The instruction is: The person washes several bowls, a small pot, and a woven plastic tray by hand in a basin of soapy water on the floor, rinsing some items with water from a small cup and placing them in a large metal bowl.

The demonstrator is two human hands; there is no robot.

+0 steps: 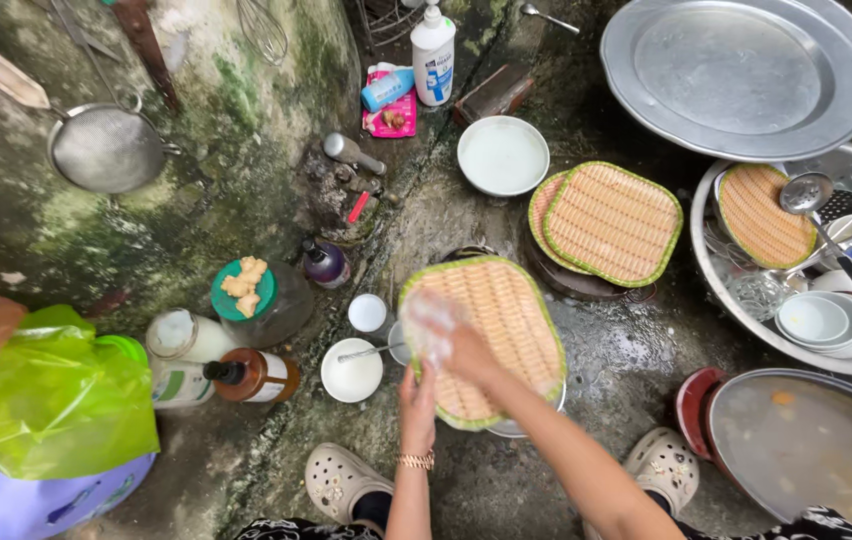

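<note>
A woven bamboo tray with a green rim (506, 320) is held tilted over a metal basin whose edge shows beneath it. My left hand (418, 398) grips the tray's near edge from below. My right hand (456, 345) presses a soapy, whitish scrubbing pad (430, 325) onto the tray's left part; the pad is blurred. A gold bracelet sits on my left wrist.
Two more woven trays (611, 222) lie stacked beyond. A white bowl of water (503, 155) is behind them. A big metal basin (716, 270) at right holds dishes, a ladle and another tray. Small white bowls (351, 372), bottles and a green bag (56, 395) lie left.
</note>
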